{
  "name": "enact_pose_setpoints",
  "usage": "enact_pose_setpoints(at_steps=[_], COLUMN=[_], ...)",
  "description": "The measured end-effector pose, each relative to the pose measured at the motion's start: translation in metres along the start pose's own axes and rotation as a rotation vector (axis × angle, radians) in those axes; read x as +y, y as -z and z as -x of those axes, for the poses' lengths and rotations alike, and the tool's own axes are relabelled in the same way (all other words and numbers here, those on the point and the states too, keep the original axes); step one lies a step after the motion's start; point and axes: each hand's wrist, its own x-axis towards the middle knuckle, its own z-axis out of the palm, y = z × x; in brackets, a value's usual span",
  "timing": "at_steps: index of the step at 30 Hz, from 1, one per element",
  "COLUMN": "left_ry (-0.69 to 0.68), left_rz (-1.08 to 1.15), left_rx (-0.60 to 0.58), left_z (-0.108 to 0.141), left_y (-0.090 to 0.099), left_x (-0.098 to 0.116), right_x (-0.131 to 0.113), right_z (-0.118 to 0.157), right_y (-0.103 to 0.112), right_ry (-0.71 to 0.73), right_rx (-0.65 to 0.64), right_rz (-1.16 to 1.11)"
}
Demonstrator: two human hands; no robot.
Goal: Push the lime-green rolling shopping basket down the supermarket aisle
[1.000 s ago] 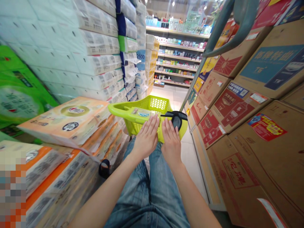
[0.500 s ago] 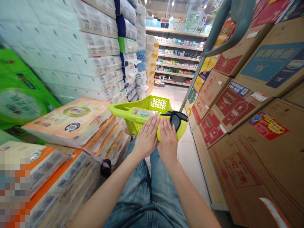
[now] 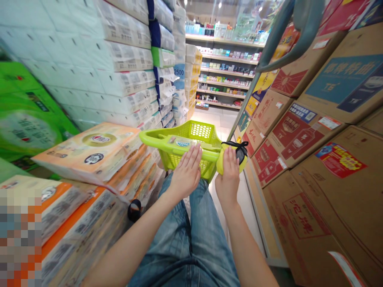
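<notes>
A lime-green plastic shopping basket (image 3: 172, 156) stands in front of my knees, with a printed label on its near rim. My left hand (image 3: 187, 172) lies on that rim, fingers stretched out together; its thumb side faces the gap between my hands. To the right of the basket, my right hand (image 3: 229, 175) grips a small yellow pouch-like thing (image 3: 243, 162) with black trim, a black cord and a dark grey patch. My fingers lie over its near face and hide part of it. What kind of thing it is I cannot make out for sure.
Orange and white tissue packs (image 3: 86, 147) are stacked on the left, below a tall wall of white packs (image 3: 128, 59). Brown cartons (image 3: 329, 199) line the right side, with a grey handle (image 3: 287, 52) overhead. Stocked shelves (image 3: 224, 71) stand at the aisle's far end.
My right hand has moved right with the yellow pouch-like thing, away from my left hand, uncovering the basket's near right corner. My left hand stays at the rim.
</notes>
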Motion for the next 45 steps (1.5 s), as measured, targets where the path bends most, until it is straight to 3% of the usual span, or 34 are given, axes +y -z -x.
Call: enact_pose_setpoints(at_steps=[4,8,13,16,20,22,26,31,35,40,45], left_ry=[-0.023,-0.025,-0.021,-0.014,-0.026,-0.041,-0.048,-0.105,-0.180,-0.224,-0.289], left_rz=[0.006,0.013,0.002,-0.006,-0.012,-0.020,-0.029,-0.010,-0.003,0.016,0.028], left_rx=[-0.012,-0.006,-0.010,-0.004,-0.008,-0.022,-0.042,-0.084,-0.139,-0.204,-0.254], left_z=[0.001,0.000,-0.001,-0.001,0.000,0.001,0.000,-0.002,-0.003,-0.006,-0.011], left_y=[0.003,0.003,0.002,0.001,0.004,0.006,0.011,0.017,0.025,0.034,0.042], left_x=[-0.004,-0.004,0.000,0.000,-0.003,-0.004,-0.005,-0.012,-0.022,-0.029,-0.033], right_x=[-0.022,-0.014,0.012,0.000,-0.033,-0.038,-0.018,0.005,-0.009,-0.035,-0.026], right_z=[0.006,0.011,0.003,-0.004,-0.003,0.001,0.006,0.004,0.005,0.017,0.016], right_y=[-0.005,0.003,0.013,0.007,-0.004,-0.005,0.004,0.009,-0.001,-0.009,-0.003], right_ry=[0.093,0.228,0.090,0.025,0.139,0.215,0.244,0.080,0.043,0.173,0.219], right_rx=[-0.068,-0.163,-0.086,-0.056,-0.121,-0.148,-0.132,-0.037,0.001,-0.091,-0.087], right_rz=[0.018,0.027,0.016,0.030,0.043,0.039,0.038,0.002,-0.007,0.023,0.033])
